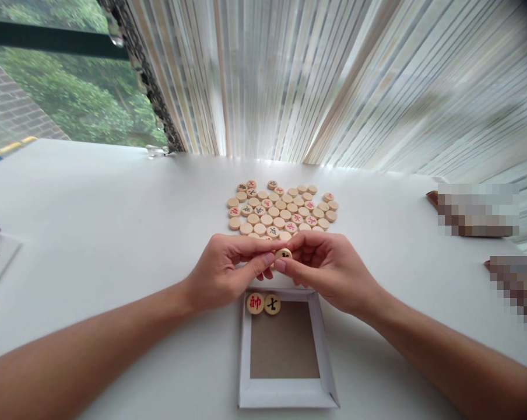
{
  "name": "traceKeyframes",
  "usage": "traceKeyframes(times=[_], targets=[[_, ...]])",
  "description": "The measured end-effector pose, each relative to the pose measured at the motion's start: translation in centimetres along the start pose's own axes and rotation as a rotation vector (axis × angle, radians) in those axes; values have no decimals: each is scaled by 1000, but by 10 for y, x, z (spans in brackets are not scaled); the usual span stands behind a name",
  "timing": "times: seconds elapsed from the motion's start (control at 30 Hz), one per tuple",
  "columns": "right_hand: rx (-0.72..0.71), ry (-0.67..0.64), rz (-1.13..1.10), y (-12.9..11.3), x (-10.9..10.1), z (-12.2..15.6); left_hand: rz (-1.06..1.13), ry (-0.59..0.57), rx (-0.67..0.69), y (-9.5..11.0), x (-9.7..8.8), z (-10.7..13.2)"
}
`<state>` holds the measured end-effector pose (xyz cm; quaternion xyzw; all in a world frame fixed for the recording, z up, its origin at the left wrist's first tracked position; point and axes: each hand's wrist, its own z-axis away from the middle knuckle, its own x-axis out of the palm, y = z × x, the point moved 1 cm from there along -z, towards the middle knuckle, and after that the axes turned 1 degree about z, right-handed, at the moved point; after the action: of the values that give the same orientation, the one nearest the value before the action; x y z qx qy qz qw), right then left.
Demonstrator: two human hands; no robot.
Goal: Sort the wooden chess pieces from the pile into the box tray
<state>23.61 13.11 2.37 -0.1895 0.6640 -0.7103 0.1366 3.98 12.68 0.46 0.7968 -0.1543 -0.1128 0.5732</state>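
Between my fingertips is a round wooden Chinese chess piece (284, 254) with a black character, partly covered by my thumbs. My left hand (232, 265) pinches it from the left, and my right hand (322, 262) grips it from the right. Just below the hands lies a shallow white box (285, 394) with a brown bottom. In its top left corner sit a piece with a red character (255, 303) and, beside it, one with a black character (272, 304). Beyond my hands several more chess pieces (279, 223) lie spread in a cluster, some showing characters, others plain side up.
Everything stands on a white table (115, 221). A striped curtain (267, 76) hangs along the back, with a window (84, 87) at the left. Two blurred-out objects with brown edges (477, 226) lie at the right, and a pale flat item (10, 254) is at the left edge.
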Motion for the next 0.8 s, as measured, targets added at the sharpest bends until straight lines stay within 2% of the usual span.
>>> traceKeyframes(times=[0.3,0.5,0.67,0.8], targets=[[2,25,88,-4,-2,5,-48,-39,73,2,0,0],[-26,-5,113,-4,-4,5,-11,-27,49,-1,-1,0],[-91,-26,131,-1,-5,3,52,30,-31,-3,1,-1],[-227,68,274,5,-9,4,97,86,-72,-1,2,-2]])
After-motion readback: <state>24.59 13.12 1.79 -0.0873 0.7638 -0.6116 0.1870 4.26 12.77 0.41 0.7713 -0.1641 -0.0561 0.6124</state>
